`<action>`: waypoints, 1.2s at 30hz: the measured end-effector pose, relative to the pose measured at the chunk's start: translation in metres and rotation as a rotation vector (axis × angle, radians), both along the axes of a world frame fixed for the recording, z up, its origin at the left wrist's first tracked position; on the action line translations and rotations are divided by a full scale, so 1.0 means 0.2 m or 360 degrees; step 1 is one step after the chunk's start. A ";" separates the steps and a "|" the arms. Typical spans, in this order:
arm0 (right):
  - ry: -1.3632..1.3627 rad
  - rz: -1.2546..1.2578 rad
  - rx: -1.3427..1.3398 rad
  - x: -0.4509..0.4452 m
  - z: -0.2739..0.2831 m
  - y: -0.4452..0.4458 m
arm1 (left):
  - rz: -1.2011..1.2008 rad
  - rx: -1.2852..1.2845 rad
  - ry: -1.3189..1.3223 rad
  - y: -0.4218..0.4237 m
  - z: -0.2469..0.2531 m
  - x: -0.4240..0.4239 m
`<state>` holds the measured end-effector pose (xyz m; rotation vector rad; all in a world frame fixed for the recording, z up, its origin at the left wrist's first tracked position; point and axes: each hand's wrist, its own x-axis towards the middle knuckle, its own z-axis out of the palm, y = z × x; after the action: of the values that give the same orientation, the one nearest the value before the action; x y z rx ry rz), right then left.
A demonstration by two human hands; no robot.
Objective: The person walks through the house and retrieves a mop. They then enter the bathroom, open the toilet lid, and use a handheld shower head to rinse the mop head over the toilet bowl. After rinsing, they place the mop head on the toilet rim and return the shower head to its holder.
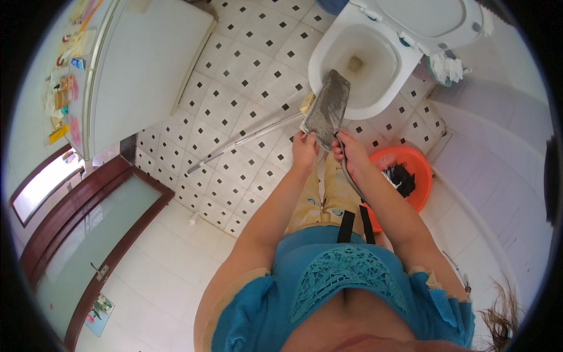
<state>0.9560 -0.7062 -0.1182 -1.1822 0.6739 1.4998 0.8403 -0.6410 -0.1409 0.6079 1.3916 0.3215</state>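
Observation:
My left hand (305,152) grips the near left edge of a grey rectangular panel (329,103), with a matted, dirty-looking face and a pale rim. The panel slants with its far end over the bowl of a white toilet (317,66). My right hand (352,149) holds the end of a flexible metal hose (347,174) close to the panel's near right side. Thin streaks like water spray run from the hose end onto the grey face. The nozzle itself is mostly hidden by my fingers. The toilet's lid (426,15) is raised, and brownish water sits in the bowl.
A telescopic metal pole (264,130) with a yellow sponge head (307,103) lies left of the toilet. An orange basin (424,176) holding dark cloth stands by my right arm. A white cabinet-like appliance (149,57), a framed glass door (101,233) and a waste bin (446,68) surround the area.

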 end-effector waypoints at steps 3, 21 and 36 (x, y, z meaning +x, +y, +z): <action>0.0042 -0.0006 0.0033 0.01 0.03 0.00 | -0.0045 0.0642 0.0376 0.01 -0.01 0.02; -0.0027 -0.0142 0.0135 0.13 0.25 0.06 | -0.0145 -0.0690 -0.0458 0.18 -0.36 0.60; 0.0144 -0.0073 -0.0038 0.05 0.02 0.04 | -0.0301 0.1213 0.0761 0.17 -0.14 0.06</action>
<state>0.9664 -0.6979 -0.1152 -1.1148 0.7768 1.5176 0.8533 -0.6076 -0.1682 1.5108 1.6366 0.5866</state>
